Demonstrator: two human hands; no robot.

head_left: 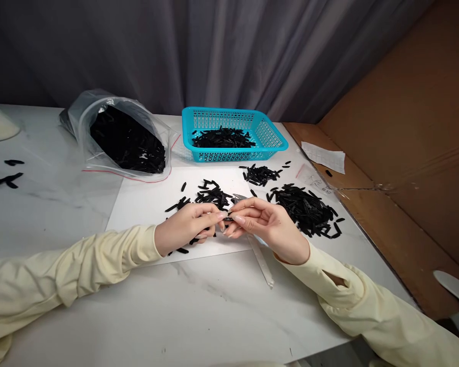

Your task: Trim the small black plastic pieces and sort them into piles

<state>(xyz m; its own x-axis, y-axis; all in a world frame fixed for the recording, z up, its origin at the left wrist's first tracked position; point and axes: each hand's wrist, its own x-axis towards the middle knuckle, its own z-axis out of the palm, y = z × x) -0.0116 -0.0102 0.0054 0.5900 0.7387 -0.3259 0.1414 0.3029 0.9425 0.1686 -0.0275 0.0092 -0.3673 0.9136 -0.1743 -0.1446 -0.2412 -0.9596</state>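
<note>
Both my hands meet over a white sheet (pixel 137 204), pinching one small black strip (pixel 228 218) between them. My left hand (pixel 189 224) is closed on its left end, and my right hand (pixel 262 221) is closed on the other end with thumb and fingertips. The fingers partly cover the strip. Loose black strips (pixel 212 194) lie on the sheet just behind and under my hands. A pointed metal blade tip (pixel 240 197) shows behind my right fingers. From beneath my right hand a narrow whitish strip (pixel 262 262) runs toward me.
An open zip bag (pixel 128 140) of black pieces lies back left. At the back stands a blue basket (pixel 235 155) holding more. Black piles (pixel 304 206) lie on the right, beside a cardboard wall (pixel 413 102). A paper slip (pixel 325 156) and a few pieces (pixel 3 179) lie farther out.
</note>
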